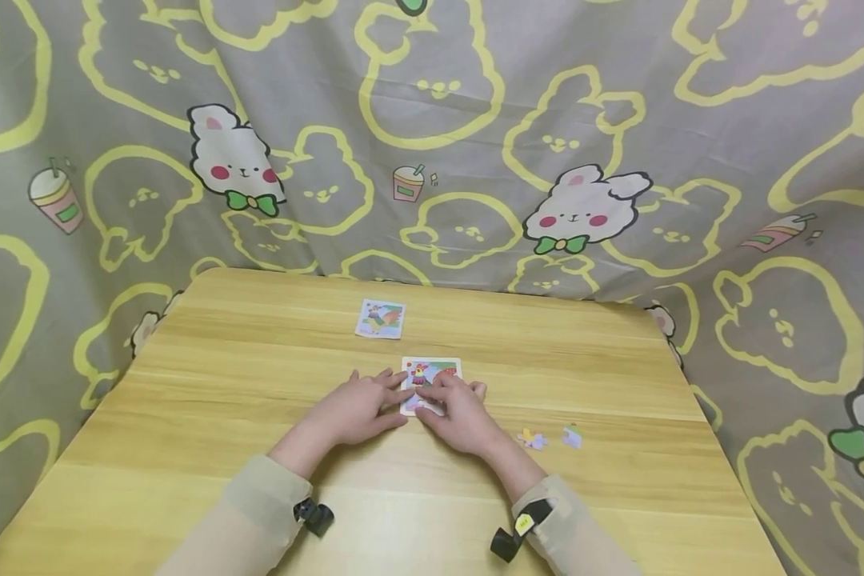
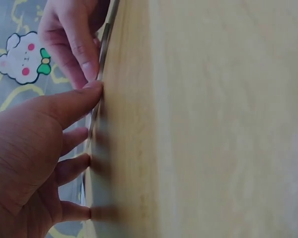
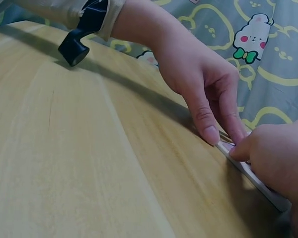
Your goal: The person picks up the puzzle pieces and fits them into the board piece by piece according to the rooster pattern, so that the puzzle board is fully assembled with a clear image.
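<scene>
A small square jigsaw puzzle (image 1: 430,363) with a rooster picture and a white border lies near the middle of the table. My left hand (image 1: 356,408) rests at its left side, fingers spread and slightly bent. In the left wrist view the left thumb (image 2: 84,96) touches the near edge. My right hand (image 1: 464,416) covers the puzzle's lower right part, its index finger and thumb pressing down on it close to the left fingertips. What lies under the right fingers is hidden. Several loose puzzle pieces (image 1: 531,438) lie right of the right forearm, with another piece (image 1: 572,436) beside them.
A square rooster picture card (image 1: 380,320) lies behind the puzzle, a little to the left. The wooden table (image 1: 187,400) is bounded at the back and sides by a grey patterned curtain (image 1: 468,168). A black camera strap (image 1: 522,528) sits on the right wrist.
</scene>
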Motion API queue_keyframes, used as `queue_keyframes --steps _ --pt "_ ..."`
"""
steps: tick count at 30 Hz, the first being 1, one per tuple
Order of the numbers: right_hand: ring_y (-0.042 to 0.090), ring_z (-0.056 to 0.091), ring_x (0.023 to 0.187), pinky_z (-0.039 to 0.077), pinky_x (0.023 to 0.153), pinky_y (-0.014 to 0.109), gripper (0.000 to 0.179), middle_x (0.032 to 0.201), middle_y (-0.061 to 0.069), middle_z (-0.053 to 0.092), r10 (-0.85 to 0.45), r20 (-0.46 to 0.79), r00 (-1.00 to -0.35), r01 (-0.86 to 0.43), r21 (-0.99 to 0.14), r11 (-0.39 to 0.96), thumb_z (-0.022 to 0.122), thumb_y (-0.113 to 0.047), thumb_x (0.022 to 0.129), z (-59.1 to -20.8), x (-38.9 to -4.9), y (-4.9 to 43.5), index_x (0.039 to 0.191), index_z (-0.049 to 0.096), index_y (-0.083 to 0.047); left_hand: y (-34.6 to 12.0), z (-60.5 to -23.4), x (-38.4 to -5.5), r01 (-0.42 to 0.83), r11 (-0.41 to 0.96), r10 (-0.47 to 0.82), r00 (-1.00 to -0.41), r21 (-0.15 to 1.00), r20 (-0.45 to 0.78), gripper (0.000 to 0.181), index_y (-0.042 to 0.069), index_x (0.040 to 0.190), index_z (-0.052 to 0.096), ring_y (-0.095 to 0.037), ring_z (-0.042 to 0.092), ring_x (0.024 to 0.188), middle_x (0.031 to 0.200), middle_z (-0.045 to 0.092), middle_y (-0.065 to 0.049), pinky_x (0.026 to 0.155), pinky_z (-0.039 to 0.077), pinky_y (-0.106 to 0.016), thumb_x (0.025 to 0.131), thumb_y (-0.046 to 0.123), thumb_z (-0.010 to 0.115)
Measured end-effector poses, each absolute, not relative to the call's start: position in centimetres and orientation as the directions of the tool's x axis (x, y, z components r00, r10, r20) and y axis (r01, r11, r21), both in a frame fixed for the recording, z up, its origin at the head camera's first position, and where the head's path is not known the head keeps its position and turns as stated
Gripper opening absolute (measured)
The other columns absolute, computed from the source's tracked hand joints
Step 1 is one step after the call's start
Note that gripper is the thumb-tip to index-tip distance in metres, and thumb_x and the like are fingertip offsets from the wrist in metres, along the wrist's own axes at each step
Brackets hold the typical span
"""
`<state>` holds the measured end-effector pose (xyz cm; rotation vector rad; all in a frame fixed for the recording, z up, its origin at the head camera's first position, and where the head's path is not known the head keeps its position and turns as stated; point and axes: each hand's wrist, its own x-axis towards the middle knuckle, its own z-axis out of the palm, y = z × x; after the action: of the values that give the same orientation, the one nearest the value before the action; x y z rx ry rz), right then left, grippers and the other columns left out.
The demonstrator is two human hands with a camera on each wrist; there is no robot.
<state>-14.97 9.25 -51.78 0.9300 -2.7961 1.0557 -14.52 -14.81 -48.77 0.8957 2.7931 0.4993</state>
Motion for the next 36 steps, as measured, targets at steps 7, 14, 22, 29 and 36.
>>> queue_keyframes --steps 7,14,22,29,36 --pt "0.014 0.054 0.094 0.023 0.086 0.046 0.037 0.105 -0.004 0.061 -0.531 0.188 -0.826 -0.523 -0.605 0.6 0.076 -0.025 0.099 -51.4 -15.1 9.3 0.131 0.075 -0.006 -14.7 -48.9 -14.7 0.527 0.771 0.574 -0.819 0.358 -0.031 0.046 0.021 0.145 0.068 -0.039 0.043 0.149 0.161 0.049 -0.007 0.109 0.028 -0.081 0.104 0.043 0.068" --pt "0.013 0.055 0.095 0.024 0.088 0.046 0.036 0.106 -0.005 0.061 -0.513 0.207 -0.833 -0.524 -0.592 0.612 0.076 -0.028 0.1 -51.7 -15.0 9.2 0.129 0.077 -0.007 -14.5 -48.8 -14.7 0.528 0.779 0.569 -0.822 0.338 -0.027 0.047 0.02 0.144 0.069 -0.038 0.045 0.148 0.16 0.05 -0.008 0.109 0.031 -0.08 0.103 0.043 0.069" --pt "0.013 0.054 0.09 0.024 0.089 0.048 0.033 0.105 -0.005 0.061 -0.46 0.184 -0.868 -0.468 -0.612 0.638 0.078 -0.028 0.097 -51.4 -14.8 9.0 0.125 0.079 -0.009 -14.2 -48.5 -14.8 0.515 0.782 0.56 -0.828 0.35 -0.034 0.046 0.021 0.143 0.07 -0.04 0.045 0.147 0.159 0.051 -0.008 0.108 0.03 -0.081 0.102 0.045 0.07" --pt "0.012 0.058 0.088 0.024 0.091 0.051 0.026 0.102 -0.006 0.066 -0.394 0.102 -0.913 -0.359 -0.661 0.659 0.082 -0.029 0.093 -51.2 -15.3 8.0 0.113 0.083 -0.012 -14.0 -48.2 -15.0 0.521 0.78 0.566 -0.824 0.347 -0.033 0.045 0.016 0.139 0.072 -0.048 0.05 0.14 0.156 0.053 -0.013 0.102 0.035 -0.083 0.102 0.042 0.071" --pt "0.018 0.063 0.096 0.025 0.097 0.056 0.018 0.103 -0.004 0.07 -0.359 0.078 -0.93 -0.311 -0.686 0.657 0.082 -0.02 0.092 -50.8 -15.4 8.0 0.107 0.084 -0.011 -13.7 -48.2 -15.3 0.516 0.773 0.565 -0.824 0.369 -0.031 0.044 0.016 0.136 0.074 -0.051 0.054 0.136 0.152 0.057 -0.013 0.1 0.039 -0.082 0.099 0.04 0.075"
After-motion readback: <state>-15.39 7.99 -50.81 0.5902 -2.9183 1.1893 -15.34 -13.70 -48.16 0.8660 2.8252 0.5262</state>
